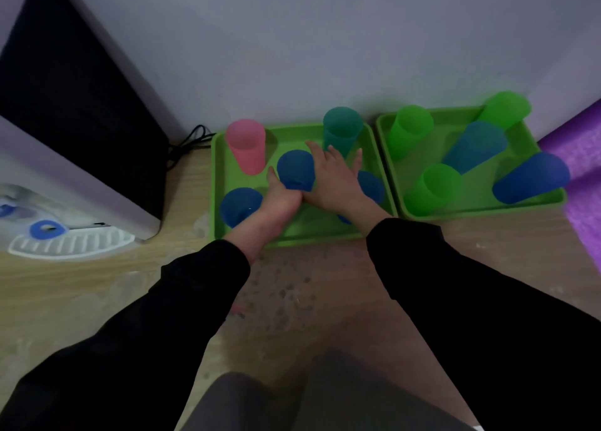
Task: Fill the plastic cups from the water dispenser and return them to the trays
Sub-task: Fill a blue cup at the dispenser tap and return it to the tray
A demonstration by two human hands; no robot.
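Middle blue cup point(295, 167) is standing upright in the left tray point(309, 237), between the pink cup point(246, 146) and the teal cup point(341, 128), mouth facing up. I am holding it low on its wall with my left hand point(281, 199). The thumb is lying up the cup's left side and the palm is pressing against its near side. The other fingers are hidden behind the cup, so I cannot tell how far they are wrapping. My left forearm, in a black sleeve point(208, 287), is reaching in over the tray's near rim from the lower left.

My right hand point(335, 178) is hovering over the same tray, just right of the held cup. It is palm down, with fingers straight and spread and tips pointing toward the foot of the teal cup. It is gripping nothing; I cannot tell whether its edge is touching the held cup. It is covering part of a second blue cup point(370, 185) at the tray's right side.

A third blue cup point(240, 204) is standing at the tray's near left corner, just beside my left wrist.

The right tray point(481, 210) is lying edge to edge with the left one and is carrying green cups point(411, 129) and further blue cups point(533, 177). The water dispenser point(65, 183) is standing well apart to the left.
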